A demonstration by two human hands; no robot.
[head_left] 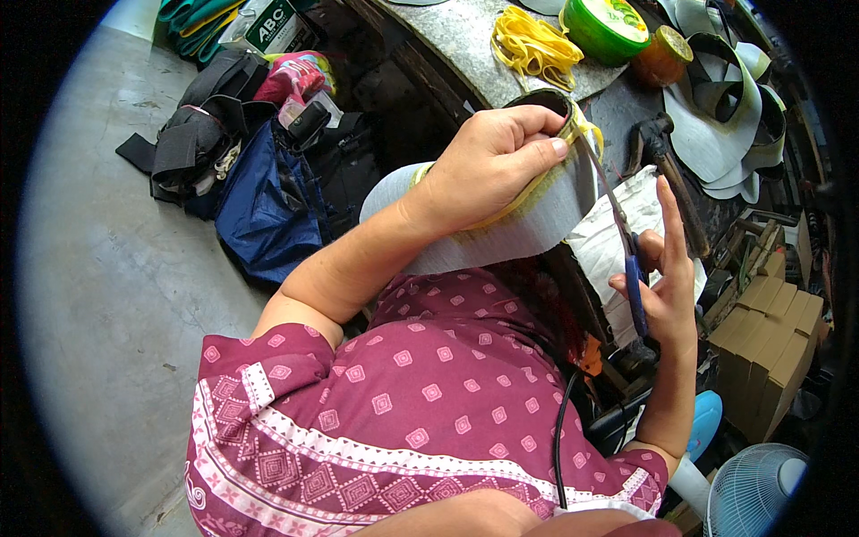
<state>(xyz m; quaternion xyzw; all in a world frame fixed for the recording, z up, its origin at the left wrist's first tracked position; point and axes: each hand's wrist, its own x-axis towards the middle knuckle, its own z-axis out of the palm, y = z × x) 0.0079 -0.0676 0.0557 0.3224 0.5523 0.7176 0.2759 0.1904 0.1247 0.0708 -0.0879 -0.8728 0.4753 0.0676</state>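
Note:
My left hand (488, 166) is closed on a curved grey sheet piece (537, 219), pinching its upper edge between thumb and fingers. A yellowish, glue-like band runs along this edge, and a thin yellow strip (591, 134) loops beside my fingertips. In my right hand (669, 286) is a pair of scissors (634, 282) with blue handles; the index finger points up, off the handles. The blades reach up to the piece's edge close to my left thumb. Whether they touch the strip I cannot tell.
Beyond my hands, a worktable (465, 54) bears a yellow strip bundle (537, 45), a green tub (608, 31), an orange-brown jar (662, 55) and a hammer (676, 179). More grey pieces (716, 125) lie right. Bags (268, 197) sit left; cardboard (765, 336) and a fan (756, 492) stand lower right.

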